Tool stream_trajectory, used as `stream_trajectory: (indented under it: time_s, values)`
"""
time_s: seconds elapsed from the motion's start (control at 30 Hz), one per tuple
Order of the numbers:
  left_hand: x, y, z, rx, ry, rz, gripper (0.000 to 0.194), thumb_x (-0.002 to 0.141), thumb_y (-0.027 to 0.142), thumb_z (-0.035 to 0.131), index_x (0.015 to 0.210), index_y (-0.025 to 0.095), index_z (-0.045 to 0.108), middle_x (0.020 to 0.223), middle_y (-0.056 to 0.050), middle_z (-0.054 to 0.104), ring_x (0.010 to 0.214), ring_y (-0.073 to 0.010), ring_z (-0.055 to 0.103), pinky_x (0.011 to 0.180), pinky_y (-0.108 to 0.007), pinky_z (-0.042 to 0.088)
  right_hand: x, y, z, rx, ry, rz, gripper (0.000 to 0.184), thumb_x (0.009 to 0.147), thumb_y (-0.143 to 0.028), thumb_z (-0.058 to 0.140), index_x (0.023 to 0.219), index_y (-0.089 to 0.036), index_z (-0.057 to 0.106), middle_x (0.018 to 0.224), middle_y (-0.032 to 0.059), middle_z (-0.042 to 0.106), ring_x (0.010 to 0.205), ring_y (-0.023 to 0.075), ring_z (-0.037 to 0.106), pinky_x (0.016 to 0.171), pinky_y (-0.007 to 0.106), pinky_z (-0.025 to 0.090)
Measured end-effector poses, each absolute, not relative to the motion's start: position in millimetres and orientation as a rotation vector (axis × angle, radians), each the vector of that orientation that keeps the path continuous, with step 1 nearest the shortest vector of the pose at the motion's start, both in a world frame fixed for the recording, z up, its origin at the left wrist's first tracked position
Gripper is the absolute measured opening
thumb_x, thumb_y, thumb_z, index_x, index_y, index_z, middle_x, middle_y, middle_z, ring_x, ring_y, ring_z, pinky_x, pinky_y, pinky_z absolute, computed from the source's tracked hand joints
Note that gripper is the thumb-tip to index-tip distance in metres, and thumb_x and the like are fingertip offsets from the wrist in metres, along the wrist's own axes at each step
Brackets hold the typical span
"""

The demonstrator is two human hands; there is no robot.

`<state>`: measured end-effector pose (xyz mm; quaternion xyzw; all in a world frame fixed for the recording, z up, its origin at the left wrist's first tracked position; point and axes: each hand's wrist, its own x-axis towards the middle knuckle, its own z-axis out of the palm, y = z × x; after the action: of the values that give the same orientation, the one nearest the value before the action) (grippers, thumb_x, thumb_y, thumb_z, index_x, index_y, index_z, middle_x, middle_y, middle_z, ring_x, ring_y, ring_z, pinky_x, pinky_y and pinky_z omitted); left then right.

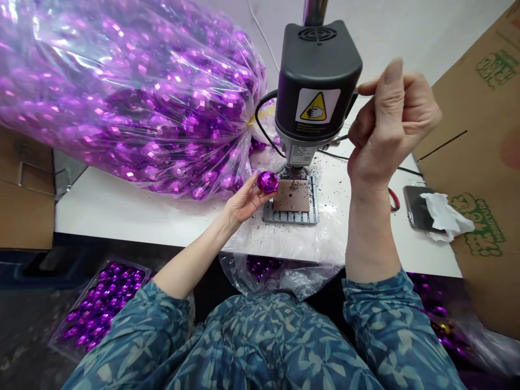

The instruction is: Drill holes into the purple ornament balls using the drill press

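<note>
Between the fingertips of my left hand [247,200] is a shiny purple faceted ball [268,182], held at the left edge of a brown board [291,196]. That board, with a dark hole in it, lies on the slotted metal base [290,218] of a small bench drill press [319,81]. My right hand [392,124] is raised at the right side of the black drill head, fingers curled round the drill press lever, which the hand mostly hides. The drill's tip sits above the board, and dark shavings are scattered around the base.
A big clear bag of purple balls [162,108] fills the table's left side. Cardboard boxes [479,179] [26,189] stand at both sides. A phone-like dark object [416,208] with crumpled tissue [447,214] lies at right. A tray of purple balls [103,303] is below left.
</note>
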<state>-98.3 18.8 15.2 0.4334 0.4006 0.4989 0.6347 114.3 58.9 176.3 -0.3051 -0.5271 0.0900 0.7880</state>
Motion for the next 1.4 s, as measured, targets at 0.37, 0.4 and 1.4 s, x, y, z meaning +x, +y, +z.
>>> stream_trajectory:
  time_s: [0.37,0.4,1.4]
  values:
    - [-59.6,23.8,-30.2,1.223,1.130,1.275,0.056,0.083,0.051,0.091,0.121,0.021,0.063,0.125,-0.013,0.081,0.122,-0.0292,0.077,0.109,-0.048,0.061,118.4,62.2,171.9,-0.743,-1.207,0.219,0.071,0.080,-0.094,0.043,0.073,-0.024,0.053,0.049,-0.0062,0.027,0.041,0.0061,0.020,0.042,0.030,0.020]
    - [-58.0,25.9,-31.2,1.247,1.138,1.271,0.053,0.085,0.050,0.089,0.121,0.021,0.063,0.126,-0.013,0.081,0.122,-0.0290,0.077,0.109,-0.048,0.061,118.5,62.3,171.7,-0.752,-1.211,0.210,0.071,0.080,-0.093,0.042,0.073,-0.024,0.054,0.049,-0.0061,0.026,0.041,0.0063,0.020,0.042,0.030,0.020]
    - [-35.5,35.3,-53.3,1.668,0.995,1.254,0.059,0.090,0.048,0.085,0.136,0.021,0.059,0.135,-0.014,0.073,0.125,-0.0295,0.073,0.110,-0.046,0.060,116.1,31.3,160.1,-0.652,-1.149,0.285,0.059,0.089,-0.078,0.058,0.075,-0.021,0.056,0.051,-0.0081,0.030,0.042,0.0015,0.029,0.047,0.022,0.022]
